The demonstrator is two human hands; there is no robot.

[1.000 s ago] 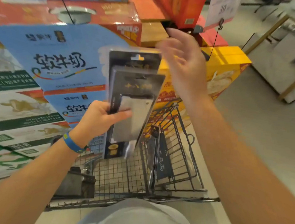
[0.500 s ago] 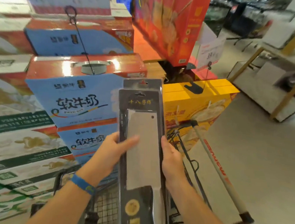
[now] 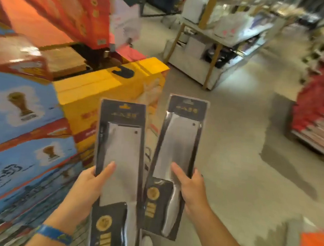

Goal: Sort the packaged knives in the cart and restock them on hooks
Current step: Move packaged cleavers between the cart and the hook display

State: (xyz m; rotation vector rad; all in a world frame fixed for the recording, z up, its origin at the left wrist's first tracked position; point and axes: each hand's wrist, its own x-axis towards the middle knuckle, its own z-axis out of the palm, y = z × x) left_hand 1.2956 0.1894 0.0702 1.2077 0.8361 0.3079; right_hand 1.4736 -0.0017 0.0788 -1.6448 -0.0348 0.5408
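Note:
I hold two packaged cleavers upright, side by side, each a steel blade on a black card with gold print. My left hand [image 3: 89, 185] grips the left packaged knife [image 3: 120, 158] at its left edge, thumb across the blade. My right hand [image 3: 190, 187] grips the right packaged knife [image 3: 179, 143], which tilts to the right, with the thumb on its front. The two packs overlap slightly near their lower ends. The cart is almost hidden behind the packs; only a sliver of wire [image 3: 147, 156] shows between them. No hooks are in view.
Stacked blue cartons [image 3: 21, 131] and a yellow carton [image 3: 105, 87] stand on the left, with red boxes [image 3: 82, 10] behind. Bare floor [image 3: 242, 148] stretches right toward a wooden-framed shelf [image 3: 211, 49] and a red goods display [image 3: 321, 108].
The two packs, held together as one stack half a second ago, are now apart, one in each hand. My view has swung right, away from the cart toward the aisle.

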